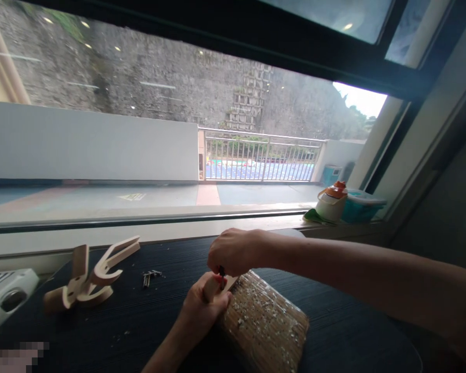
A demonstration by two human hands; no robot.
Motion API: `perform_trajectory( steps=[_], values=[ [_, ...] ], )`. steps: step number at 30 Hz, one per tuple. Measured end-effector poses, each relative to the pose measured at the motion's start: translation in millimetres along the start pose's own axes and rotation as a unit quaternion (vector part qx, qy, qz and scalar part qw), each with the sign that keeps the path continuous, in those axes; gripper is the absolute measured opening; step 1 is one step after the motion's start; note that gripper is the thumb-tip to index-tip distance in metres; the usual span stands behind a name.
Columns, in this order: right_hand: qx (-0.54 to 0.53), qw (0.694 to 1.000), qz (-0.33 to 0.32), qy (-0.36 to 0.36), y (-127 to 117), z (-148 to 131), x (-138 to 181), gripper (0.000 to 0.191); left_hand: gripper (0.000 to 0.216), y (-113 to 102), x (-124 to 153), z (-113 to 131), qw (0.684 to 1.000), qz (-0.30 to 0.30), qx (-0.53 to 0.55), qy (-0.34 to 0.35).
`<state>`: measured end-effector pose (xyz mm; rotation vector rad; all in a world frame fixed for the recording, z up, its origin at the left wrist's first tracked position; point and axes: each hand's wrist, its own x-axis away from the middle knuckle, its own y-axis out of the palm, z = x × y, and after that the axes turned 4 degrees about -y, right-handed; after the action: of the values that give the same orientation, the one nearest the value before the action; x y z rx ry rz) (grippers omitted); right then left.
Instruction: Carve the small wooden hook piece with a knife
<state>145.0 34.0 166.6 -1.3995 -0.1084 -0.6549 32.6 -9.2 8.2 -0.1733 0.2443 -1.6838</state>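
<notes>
My left hand is closed around a light wooden piece, steadying it at the near left corner of a plastic-wrapped, wood-coloured block. The block's top is strewn with small pale flecks. From the right, my right hand reaches over with its fingers wrapped round a thin dark tool. That tool points down to the wooden piece beside my left fingers. Its upper end is hidden in my fist, so its exact kind cannot be told.
Curved wooden parts lie at the left of the dark table, with several screws near them. A white appliance is at the far left. A bottle and a teal box stand by the window.
</notes>
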Motion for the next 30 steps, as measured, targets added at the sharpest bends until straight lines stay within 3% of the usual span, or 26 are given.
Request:
perform_trajectory(
  steps=[3, 8, 13, 17, 20, 25, 30],
  values=[
    [-0.03, 0.998, -0.011, 0.045, -2, -3, -1, 0.026, 0.016, 11, 2, -6, 0.998, 0.059, -0.024, 0.018],
    [-0.08, 0.987, -0.016, 0.136, -6, -6, -4, 0.026, 0.017, 10, 7, -8, 0.996, 0.081, -0.037, 0.014],
    [0.024, 0.998, 0.006, 0.058, -9, -13, -6, 0.017, 0.015, 12, 7, -9, 0.996, 0.075, -0.028, 0.045],
    [0.041, 0.998, 0.038, 0.002, -2, -12, -6, 0.011, 0.014, 13, 8, -8, 0.996, 0.078, -0.013, 0.043],
    [0.021, 0.999, 0.032, 0.032, 3, -10, -7, 0.015, 0.015, 14, 7, -10, 0.996, 0.085, -0.008, 0.037],
    [-0.044, 0.988, 0.036, 0.142, 2, -9, -12, 0.022, 0.014, 15, 6, -13, 0.996, 0.08, 0.002, 0.041],
    [-0.045, 0.995, -0.033, 0.084, -13, -6, -5, 0.029, 0.014, 14, 6, -12, 0.995, 0.081, -0.008, 0.05]
  ],
)
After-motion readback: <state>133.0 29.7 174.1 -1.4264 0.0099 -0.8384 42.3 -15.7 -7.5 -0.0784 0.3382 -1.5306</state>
